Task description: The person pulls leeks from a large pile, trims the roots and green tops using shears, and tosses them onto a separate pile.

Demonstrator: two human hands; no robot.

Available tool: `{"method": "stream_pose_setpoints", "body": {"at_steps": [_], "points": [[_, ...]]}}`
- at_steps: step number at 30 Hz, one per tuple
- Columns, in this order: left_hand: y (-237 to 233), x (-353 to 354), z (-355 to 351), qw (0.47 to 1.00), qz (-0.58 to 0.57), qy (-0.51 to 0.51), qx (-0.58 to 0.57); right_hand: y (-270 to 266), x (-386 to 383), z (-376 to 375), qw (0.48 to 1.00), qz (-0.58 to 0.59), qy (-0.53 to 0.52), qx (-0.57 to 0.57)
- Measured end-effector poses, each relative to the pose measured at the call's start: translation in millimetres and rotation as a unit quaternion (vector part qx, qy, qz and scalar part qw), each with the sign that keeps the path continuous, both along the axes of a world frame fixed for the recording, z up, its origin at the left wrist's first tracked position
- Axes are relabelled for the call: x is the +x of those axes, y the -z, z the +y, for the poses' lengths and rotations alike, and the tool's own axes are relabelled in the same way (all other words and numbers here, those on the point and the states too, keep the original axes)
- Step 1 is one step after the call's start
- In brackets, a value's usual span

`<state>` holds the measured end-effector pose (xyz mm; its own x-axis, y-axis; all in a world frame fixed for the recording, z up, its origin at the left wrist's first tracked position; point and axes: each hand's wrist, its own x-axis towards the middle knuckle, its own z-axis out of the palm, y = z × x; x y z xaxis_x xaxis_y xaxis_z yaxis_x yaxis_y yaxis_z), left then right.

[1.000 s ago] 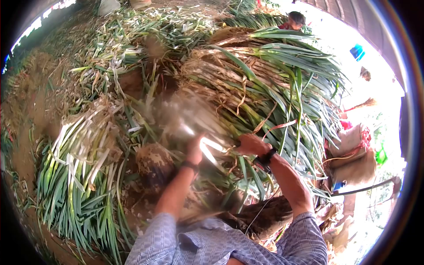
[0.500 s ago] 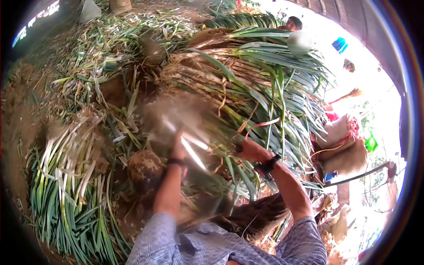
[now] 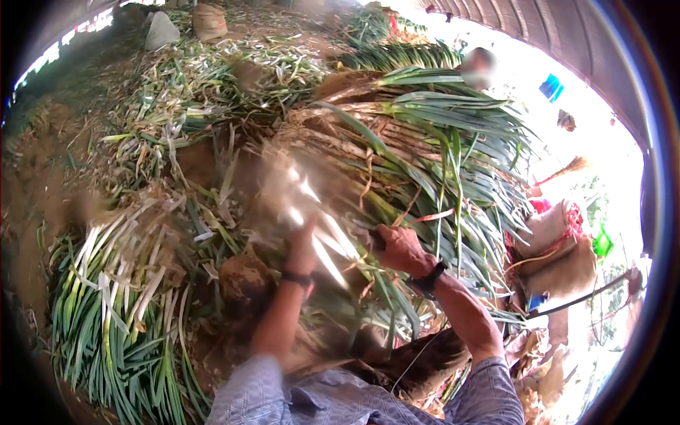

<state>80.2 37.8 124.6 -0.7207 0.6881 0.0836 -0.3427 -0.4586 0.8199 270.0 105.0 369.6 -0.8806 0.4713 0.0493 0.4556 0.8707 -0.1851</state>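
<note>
My left hand (image 3: 303, 248), blurred by motion, is closed on a few peeled green onions (image 3: 333, 244) with bright white stalks. Their root ends are smeared and hard to make out. Just to the right, my right hand (image 3: 404, 251) is curled into a fist beside the green leaves. A dark bit shows at its fingers, but what it holds is hidden. Beyond both hands lies a big heap of unpeeled green onions (image 3: 425, 149), brown stalks left and leaves right. A pile of cleaned green onions (image 3: 117, 283) lies on the ground at the left.
Stripped leaves and peelings (image 3: 205, 106) cover the ground ahead. A white sack (image 3: 161, 32) and a brown sack (image 3: 210, 23) stand at the far left. More sacks (image 3: 556, 262) sit at the right. Another person's head (image 3: 479, 67) shows behind the heap.
The view has shifted slightly, so the surroundings sit a little lower and to the right. My left hand has moved right, closer to my right hand, with the white stalks.
</note>
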Motion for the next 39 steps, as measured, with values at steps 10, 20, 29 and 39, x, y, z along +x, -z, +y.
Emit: {"method": "stream_pose_setpoints", "body": {"at_steps": [10, 20, 29, 39], "points": [[42, -6, 3, 0.988, 0.12, 0.014, -0.097, 1, -15, -3, 1.0, -0.001, 0.018, -0.001], [28, -1, -1, 0.988, 0.114, -0.01, -0.1, -25, -11, -21, 0.997, -0.014, 0.034, -0.071], [-82, -3, -34, 0.991, -0.116, 0.006, -0.06, -24, 33, -14, 0.985, -0.073, 0.065, -0.143], [-134, -42, -36, 0.995, -0.096, 0.006, -0.014, 4, 150, -20, 0.976, -0.183, 0.035, -0.114]]}}
